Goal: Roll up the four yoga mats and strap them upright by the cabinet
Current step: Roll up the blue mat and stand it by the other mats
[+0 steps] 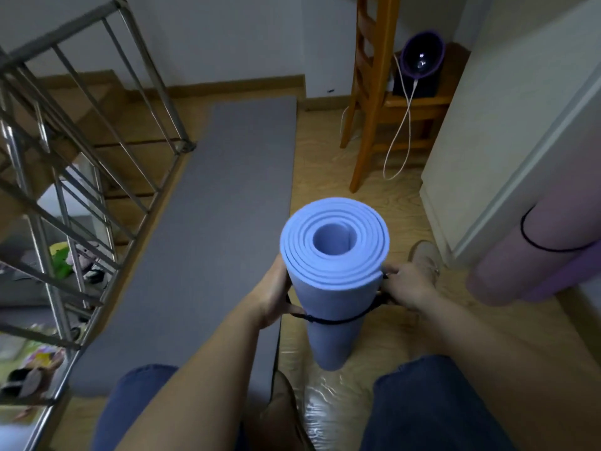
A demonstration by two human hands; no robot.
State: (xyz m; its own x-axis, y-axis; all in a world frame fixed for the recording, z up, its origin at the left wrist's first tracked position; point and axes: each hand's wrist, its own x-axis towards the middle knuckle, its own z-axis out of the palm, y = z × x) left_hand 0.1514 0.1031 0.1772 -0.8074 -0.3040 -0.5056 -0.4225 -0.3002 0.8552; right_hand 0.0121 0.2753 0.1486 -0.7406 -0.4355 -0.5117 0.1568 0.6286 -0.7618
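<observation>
Centre of frame: 1 blue rolled mat [335,297] stands upright on the wooden floor, a black strap [338,320] looped round its middle. The left hand [276,294] lies against the roll's left side, grasping the strap. The right hand [409,284] pinches the strap at the roll's right side. 1 grey mat [221,222] lies unrolled, left of centre. At the right edge, 1 purple rolled mat [536,255], strapped, leans on the white cabinet [487,125]. A wooden chair [374,76] stands in the upper right.

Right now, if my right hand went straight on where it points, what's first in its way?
The rolled blue mat: your right hand points at its side, fingertips seemingly touching it by the black strap.
</observation>
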